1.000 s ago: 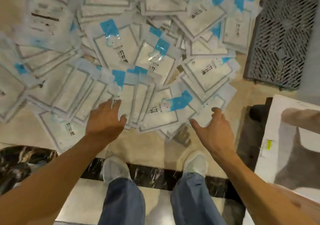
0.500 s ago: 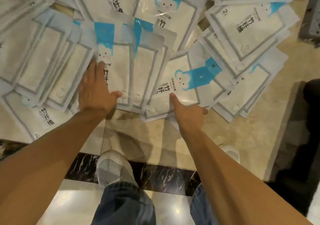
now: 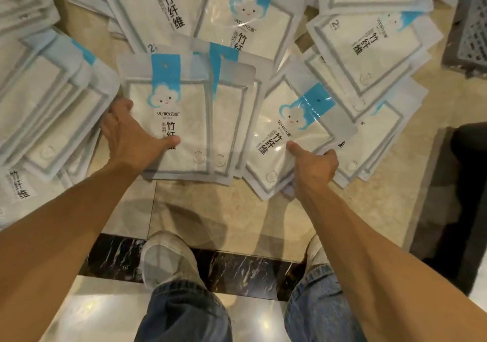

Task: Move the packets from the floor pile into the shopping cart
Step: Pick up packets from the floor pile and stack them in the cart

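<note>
floor pile (image 3: 369, 51): white packets with blue tabs, spread over beige tile. left packet (image 3: 179, 120): pile's near edge, gripped by left hand (image 3: 129, 136), thumb on top. right packet (image 3: 290, 136): alongside, pinched by right hand (image 3: 313, 167).

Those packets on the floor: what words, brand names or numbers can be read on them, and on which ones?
"yunlei云蕾" and "竹纤维": the packet under the left hand, packet.
"yunlei云蕾", "竹纤维": the tilted packet gripped by the right hand.
"竹纤维", "2": top centre packet.
"竹纤维", "2": upper right packet.
"竹纤维": packet at far left.
The small boxed print beside the large characters is too blurred to read.
</note>
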